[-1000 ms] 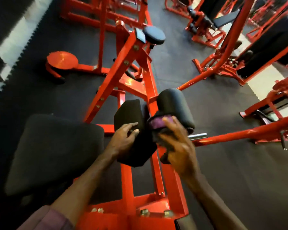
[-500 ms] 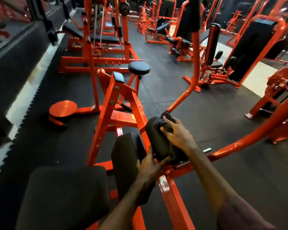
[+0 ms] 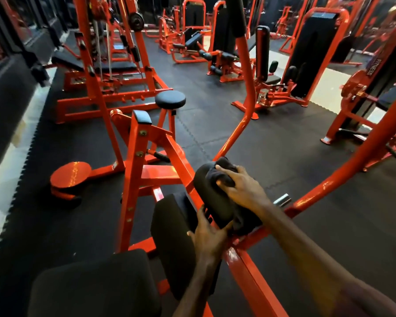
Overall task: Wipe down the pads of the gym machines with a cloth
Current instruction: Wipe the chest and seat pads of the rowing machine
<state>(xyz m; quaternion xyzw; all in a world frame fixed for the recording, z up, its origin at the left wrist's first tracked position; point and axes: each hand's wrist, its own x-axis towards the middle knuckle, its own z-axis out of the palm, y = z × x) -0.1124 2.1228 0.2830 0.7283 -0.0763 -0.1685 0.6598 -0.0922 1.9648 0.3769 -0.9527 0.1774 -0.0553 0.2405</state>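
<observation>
Two black roller pads sit on a red machine frame (image 3: 133, 179) in front of me. My right hand (image 3: 240, 187) presses a dark cloth (image 3: 222, 172) onto the top of the right pad (image 3: 210, 200), fingers curled over the bunched fabric. My left hand (image 3: 209, 236) grips the near lower edge of that same pad, thumb toward the frame. The left pad (image 3: 172, 232) stands beside it, untouched. A black seat pad (image 3: 92, 287) lies at the bottom left.
A round black stool pad (image 3: 170, 99) and a small black pad (image 3: 142, 117) top the frame ahead. A red round footplate (image 3: 70, 173) sits left on the black rubber floor. Red bars (image 3: 245, 92) and other machines crowd the back and right.
The camera has tilted up, showing more of the gym. My right hand has slid with the cloth from the pad's near face to its top. My left hand shifted from the left pad to the right pad's lower edge.
</observation>
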